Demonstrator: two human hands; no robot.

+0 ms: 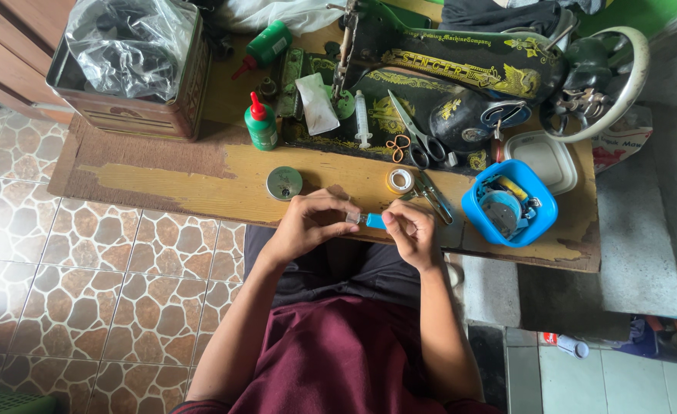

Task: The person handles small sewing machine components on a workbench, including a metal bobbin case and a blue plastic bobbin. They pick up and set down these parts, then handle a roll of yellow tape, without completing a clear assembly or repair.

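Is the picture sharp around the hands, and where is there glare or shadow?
Head view: left hand and right hand look sharp; glare whitens the plastic bag in the tin; soft shadow lies beside the sewing machine.

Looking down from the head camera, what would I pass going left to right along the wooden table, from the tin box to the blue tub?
Metal tin box holding a plastic bag → green bottle with red cap → round metal tin → syringe → roll of tape → scissors → blue plastic tub.
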